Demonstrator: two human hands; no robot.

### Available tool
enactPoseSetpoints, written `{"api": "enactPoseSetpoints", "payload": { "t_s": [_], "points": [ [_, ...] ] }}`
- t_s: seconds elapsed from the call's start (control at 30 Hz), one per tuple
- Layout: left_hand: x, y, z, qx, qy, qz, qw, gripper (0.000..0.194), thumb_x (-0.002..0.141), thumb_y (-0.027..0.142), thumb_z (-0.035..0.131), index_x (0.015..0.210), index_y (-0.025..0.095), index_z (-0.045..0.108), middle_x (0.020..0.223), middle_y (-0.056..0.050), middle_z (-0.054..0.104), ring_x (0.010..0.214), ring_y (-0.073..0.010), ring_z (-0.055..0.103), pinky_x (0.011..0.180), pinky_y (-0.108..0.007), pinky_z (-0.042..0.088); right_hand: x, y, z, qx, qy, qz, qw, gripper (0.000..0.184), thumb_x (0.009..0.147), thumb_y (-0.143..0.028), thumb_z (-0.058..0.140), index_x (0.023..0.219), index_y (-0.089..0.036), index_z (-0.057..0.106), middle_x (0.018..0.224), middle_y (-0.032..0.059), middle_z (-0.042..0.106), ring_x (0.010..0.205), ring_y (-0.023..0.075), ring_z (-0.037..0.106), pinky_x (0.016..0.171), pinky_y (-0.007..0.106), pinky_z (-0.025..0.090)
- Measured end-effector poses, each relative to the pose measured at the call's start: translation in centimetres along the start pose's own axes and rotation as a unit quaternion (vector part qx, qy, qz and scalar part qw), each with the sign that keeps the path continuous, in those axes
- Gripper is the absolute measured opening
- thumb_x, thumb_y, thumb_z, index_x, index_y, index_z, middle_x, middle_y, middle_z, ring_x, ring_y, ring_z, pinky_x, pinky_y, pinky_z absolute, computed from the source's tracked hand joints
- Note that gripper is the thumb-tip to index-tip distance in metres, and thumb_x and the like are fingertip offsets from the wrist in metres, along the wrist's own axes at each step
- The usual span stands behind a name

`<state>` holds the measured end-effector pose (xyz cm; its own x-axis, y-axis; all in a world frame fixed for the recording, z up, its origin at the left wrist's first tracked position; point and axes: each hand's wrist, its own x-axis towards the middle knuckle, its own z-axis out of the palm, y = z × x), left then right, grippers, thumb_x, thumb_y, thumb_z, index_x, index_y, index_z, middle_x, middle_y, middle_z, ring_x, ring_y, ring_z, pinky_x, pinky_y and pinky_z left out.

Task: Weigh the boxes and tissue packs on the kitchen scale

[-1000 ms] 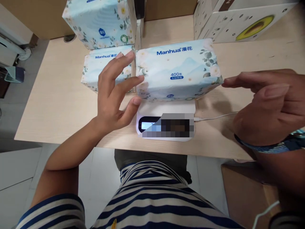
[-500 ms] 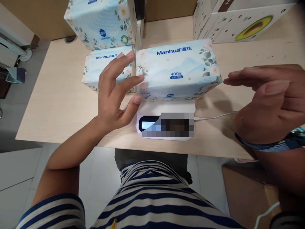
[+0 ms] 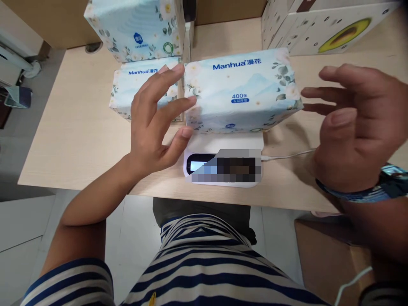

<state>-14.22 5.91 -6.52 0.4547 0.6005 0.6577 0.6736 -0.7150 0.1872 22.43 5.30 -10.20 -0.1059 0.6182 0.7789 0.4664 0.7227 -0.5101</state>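
A pack of tissues (image 3: 239, 91), pale blue and white with flowers and "Manhua" lettering, rests across a white digital scale (image 3: 207, 143). The scale's lit display is partly covered by a blurred patch. At the pack's left end is my left hand (image 3: 153, 127), fingers spread, the fingertips at or just touching its edge. My right hand (image 3: 360, 123) hovers by the right end, fingers apart and thumb raised, holding nothing. Whether its fingertips touch the pack's corner I cannot tell.
Behind my left hand, a second tissue pack (image 3: 127, 91) lies under another pack (image 3: 137, 25). A box with an avocado picture (image 3: 344, 36) stands at the back right. A white cable (image 3: 290, 154) runs from the scale to the right. The table's front edge is close to my body.
The fingers of my right hand have spread and lifted. My left hand stays at the pack's left end, and the pack remains on the scale. The view has shifted slightly.
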Motion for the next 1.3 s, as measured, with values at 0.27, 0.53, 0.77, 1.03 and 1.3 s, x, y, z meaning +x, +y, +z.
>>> {"api": "enactPoseSetpoints", "payload": {
  "t_s": [0.27, 0.53, 0.77, 1.03, 1.3],
  "points": [
    [0.3, 1.7, -0.2, 0.013, 0.038, 0.054, 0.998, 0.028, 0.114, 0.037, 0.051, 0.138, 0.032, 0.064, 0.145, -0.004, 0.079, 0.133, -0.0268, 0.077, 0.135, -0.058, 0.043, -0.2, 0.2, 0.2, 0.004, -0.149, -0.003, 0.989, 0.066, 0.112, -0.066, 0.049, 0.173, -0.041, 0.046, 0.163, 0.0048, 0.067, 0.142, 0.0329, 0.073, 0.115, 0.06, 0.066],
    [0.2, 1.9, 0.3, 0.021, 0.045, 0.053, 0.997, 0.025, 0.113, 0.037, 0.053, 0.133, 0.028, 0.067, 0.142, -0.005, 0.081, 0.128, -0.0272, 0.08, 0.129, -0.061, 0.051, -0.1, 0.3, 1.1, 0.011, -0.116, -0.043, 0.992, 0.067, 0.112, -0.065, 0.049, 0.175, -0.044, 0.04, 0.16, 0.0045, 0.066, 0.131, 0.0293, 0.078, 0.1, 0.051, 0.072],
    [0.1, 1.8, 0.1, 0.018, 0.017, 0.017, 1.0, 0.031, 0.115, 0.042, 0.047, 0.133, 0.031, 0.07, 0.146, -0.003, 0.08, 0.136, -0.0287, 0.075, 0.134, -0.062, 0.044, -0.5, 1.1, 1.4, -0.05, -0.117, -0.065, 0.99, 0.079, 0.108, -0.076, 0.043, 0.179, -0.045, 0.03, 0.185, 0.0002, 0.033, 0.17, 0.0358, 0.042, 0.122, 0.061, 0.06],
    [0.1, 1.9, 0.3, 0.01, 0.013, -0.005, 1.0, 0.035, 0.117, 0.045, 0.043, 0.131, 0.029, 0.071, 0.145, -0.004, 0.08, 0.136, -0.0275, 0.074, 0.142, -0.067, 0.03, 0.1, 0.9, 1.7, -0.025, -0.093, -0.099, 0.99, 0.063, 0.112, -0.059, 0.051, 0.172, -0.043, 0.047, 0.182, -0.0029, 0.042, 0.166, 0.0331, 0.049, 0.133, 0.06, 0.05],
    [0.1, 1.4, 0.0, 0.011, -0.018, -0.072, 0.997, 0.05, 0.11, 0.062, 0.039, 0.145, 0.038, 0.065, 0.156, -0.005, 0.073, 0.157, -0.0335, 0.059, 0.149, -0.062, 0.013, -0.3, 1.4, 1.1, -0.015, -0.1, -0.068, 0.993, 0.075, 0.108, -0.068, 0.052, 0.177, -0.047, 0.036, 0.186, -0.0037, 0.036, 0.163, 0.0321, 0.051, 0.116, 0.054, 0.065]
  ]
}}
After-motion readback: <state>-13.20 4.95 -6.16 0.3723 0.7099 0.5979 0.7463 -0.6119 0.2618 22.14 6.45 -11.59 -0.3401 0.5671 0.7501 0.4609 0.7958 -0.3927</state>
